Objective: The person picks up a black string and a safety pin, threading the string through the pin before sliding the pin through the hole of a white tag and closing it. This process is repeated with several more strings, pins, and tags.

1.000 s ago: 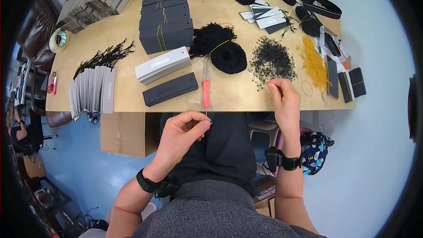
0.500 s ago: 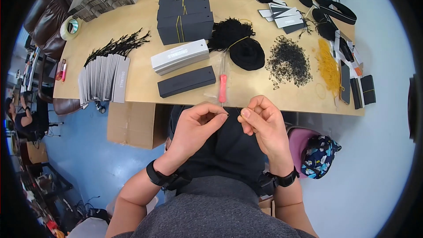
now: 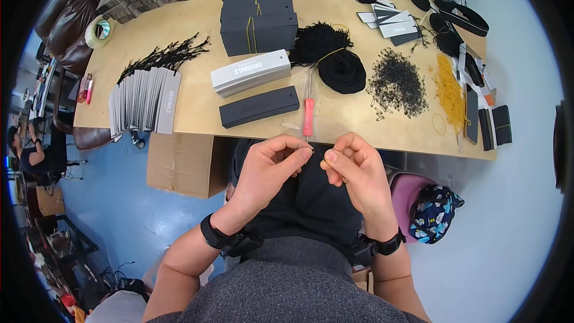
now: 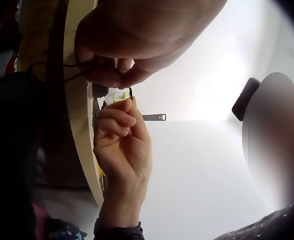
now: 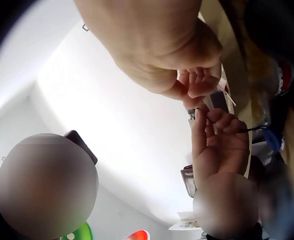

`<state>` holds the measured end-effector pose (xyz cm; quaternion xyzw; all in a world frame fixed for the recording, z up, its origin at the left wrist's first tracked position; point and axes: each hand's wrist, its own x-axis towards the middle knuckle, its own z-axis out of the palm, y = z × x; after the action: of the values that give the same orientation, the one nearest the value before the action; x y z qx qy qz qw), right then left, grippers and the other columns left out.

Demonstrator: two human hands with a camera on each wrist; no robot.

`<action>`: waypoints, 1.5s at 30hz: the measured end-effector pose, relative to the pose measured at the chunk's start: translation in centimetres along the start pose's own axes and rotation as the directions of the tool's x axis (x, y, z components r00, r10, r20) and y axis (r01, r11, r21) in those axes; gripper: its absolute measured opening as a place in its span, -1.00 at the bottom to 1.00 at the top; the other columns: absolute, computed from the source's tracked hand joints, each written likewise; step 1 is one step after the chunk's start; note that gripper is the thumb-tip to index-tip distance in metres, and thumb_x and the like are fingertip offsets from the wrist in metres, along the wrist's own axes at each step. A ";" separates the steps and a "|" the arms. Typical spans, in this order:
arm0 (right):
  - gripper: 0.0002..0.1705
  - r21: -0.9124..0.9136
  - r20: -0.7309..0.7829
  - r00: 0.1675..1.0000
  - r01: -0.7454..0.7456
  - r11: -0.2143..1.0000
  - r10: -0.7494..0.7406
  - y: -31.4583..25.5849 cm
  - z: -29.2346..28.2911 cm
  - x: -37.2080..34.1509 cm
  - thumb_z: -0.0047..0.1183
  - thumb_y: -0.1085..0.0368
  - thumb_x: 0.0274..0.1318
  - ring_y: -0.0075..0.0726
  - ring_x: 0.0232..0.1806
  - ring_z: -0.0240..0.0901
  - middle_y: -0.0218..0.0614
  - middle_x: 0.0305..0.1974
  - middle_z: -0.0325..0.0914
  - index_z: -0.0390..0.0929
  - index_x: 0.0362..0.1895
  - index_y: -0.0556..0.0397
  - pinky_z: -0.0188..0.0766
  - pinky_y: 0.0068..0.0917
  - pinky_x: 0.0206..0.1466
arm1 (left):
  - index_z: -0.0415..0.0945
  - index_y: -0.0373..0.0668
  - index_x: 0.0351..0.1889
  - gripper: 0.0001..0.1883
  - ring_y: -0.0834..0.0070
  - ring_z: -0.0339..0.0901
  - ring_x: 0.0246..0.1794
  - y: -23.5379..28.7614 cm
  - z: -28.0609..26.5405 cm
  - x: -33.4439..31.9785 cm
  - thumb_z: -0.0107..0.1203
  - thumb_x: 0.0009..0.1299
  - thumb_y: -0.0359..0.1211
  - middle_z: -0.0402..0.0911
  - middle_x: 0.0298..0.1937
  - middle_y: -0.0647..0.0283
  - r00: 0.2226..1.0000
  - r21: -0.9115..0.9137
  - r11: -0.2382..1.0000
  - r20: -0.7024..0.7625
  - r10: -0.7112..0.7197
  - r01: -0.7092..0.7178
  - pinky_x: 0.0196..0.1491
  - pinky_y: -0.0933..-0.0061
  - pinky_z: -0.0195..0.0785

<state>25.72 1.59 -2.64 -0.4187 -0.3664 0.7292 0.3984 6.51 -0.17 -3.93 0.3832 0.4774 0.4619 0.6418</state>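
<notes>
Over my lap, right at the table's front edge, both hands work fingertip to fingertip. My left hand [image 3: 272, 167] pinches a thin black cord [image 5: 257, 128], whose loop trails away from the fingers in the left wrist view. My right hand [image 3: 360, 173] pinches a small dark wire-like piece [image 4: 131, 93] between thumb and forefinger; it is mostly hidden by the fingertips. Just beyond the hands lies a red-handled tool [image 3: 308, 118] with a thin shaft. To its right spreads a pile of small black wire pins [image 3: 398, 84].
Grey tags [image 3: 143, 101] with black cords fan out at left. A stack of light tags [image 3: 251, 72], a dark tag stack [image 3: 259, 107] and banded dark bundles [image 3: 258, 33] stand mid-table. Black cord bundles [image 3: 342, 72], yellow rubber bands [image 3: 450, 93] and a phone [image 3: 471, 113] lie farther right.
My right hand has come from the pin pile back toward me and now meets the left hand at the table edge. The left hand keeps its pinch; both have drawn slightly closer.
</notes>
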 end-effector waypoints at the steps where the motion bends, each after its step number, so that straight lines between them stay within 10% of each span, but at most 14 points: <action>1: -0.82 0.000 0.002 1.000 0.000 1.000 0.000 0.1 0.1 -0.1 0.18 0.28 0.31 -0.65 -0.49 0.44 -0.34 -0.37 0.62 0.45 -0.18 0.06 0.33 -0.69 -0.41 | 0.66 -0.28 -0.14 -0.87 0.76 0.46 -0.38 -0.1 0.0 0.0 0.21 0.45 -0.41 0.63 -0.35 0.42 1.000 -0.022 1.000 0.004 -0.002 0.002 -0.29 0.68 0.33; 10: -0.70 -0.345 -0.047 0.965 0.229 0.910 -0.260 -0.1 1.5 -1.0 0.23 0.43 0.22 -0.58 -0.37 0.49 -0.33 -0.27 0.60 0.47 0.00 0.19 0.44 -0.64 -0.30 | 0.66 -0.27 -0.15 -0.87 0.71 0.49 -0.36 -0.1 -0.1 0.0 0.22 0.45 -0.39 0.65 -0.34 0.37 1.000 -0.123 0.992 0.022 -0.013 0.016 -0.27 0.64 0.36; 15: -0.64 -0.742 0.151 0.835 0.450 0.497 -0.530 -1.3 1.4 -0.8 0.27 0.51 0.09 -0.47 -0.39 0.49 -0.30 -0.31 0.49 0.56 0.01 0.12 0.46 -0.51 -0.30 | 0.66 -0.26 -0.15 -0.87 0.72 0.48 -0.35 -0.1 -0.1 0.1 0.22 0.45 -0.39 0.64 -0.34 0.37 1.000 -0.127 0.992 0.021 -0.021 0.023 -0.26 0.64 0.36; 30: -0.78 -0.835 0.457 0.674 0.550 -0.019 -0.580 -3.5 1.3 0.3 0.31 0.49 -0.14 -0.18 -0.40 0.49 -0.31 -0.38 0.43 0.56 -0.36 0.05 0.42 -0.30 -0.38 | 0.63 -0.25 -0.07 -0.85 0.72 0.41 -0.33 -0.8 -0.5 -0.1 0.19 0.47 -0.41 0.62 -0.29 0.37 0.991 -0.263 0.960 0.120 -0.064 0.094 -0.26 0.66 0.26; 39: -0.81 -0.843 0.447 0.666 0.536 -0.034 -0.597 -1.3 1.7 0.7 0.28 0.47 -0.13 -0.14 -0.45 0.44 -0.29 -0.46 0.37 0.51 -0.42 0.05 0.39 -0.27 -0.41 | 0.67 -0.24 -0.10 -0.88 0.64 0.45 -0.33 -0.1 -0.5 -0.6 0.19 0.45 -0.45 0.64 -0.24 0.34 0.963 -0.658 0.715 0.259 -0.079 0.236 -0.25 0.63 0.27; 41: -0.82 -0.840 0.379 0.699 0.534 0.091 -0.607 -0.7 2.1 0.2 0.27 0.46 -0.12 -0.13 -0.45 0.44 -0.29 -0.46 0.37 0.52 -0.41 0.05 0.40 -0.28 -0.41 | 0.72 -0.24 -0.14 -0.87 0.61 0.44 -0.37 0.2 0.5 -0.3 0.26 0.36 -0.51 0.66 -0.25 0.32 0.995 -0.117 0.989 -0.034 0.092 -0.095 -0.29 0.60 0.30; 45: -0.85 -0.796 0.203 0.848 0.434 0.421 -0.489 -1.2 2.0 -0.7 0.28 0.45 0.01 -0.30 -0.47 0.47 -0.31 -0.44 0.43 0.55 -0.33 0.12 0.41 -0.42 -0.40 | 0.73 -0.22 -0.13 -0.80 0.60 0.45 -0.40 0.2 -0.4 -0.1 0.31 0.27 -0.55 0.64 -0.24 0.28 0.854 0.463 0.731 0.127 0.505 -0.501 -0.33 0.59 0.32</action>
<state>24.44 1.03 -0.59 -0.4586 -0.7490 0.3230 0.3525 6.07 -0.17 -3.83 0.6429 0.4573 0.4864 0.3754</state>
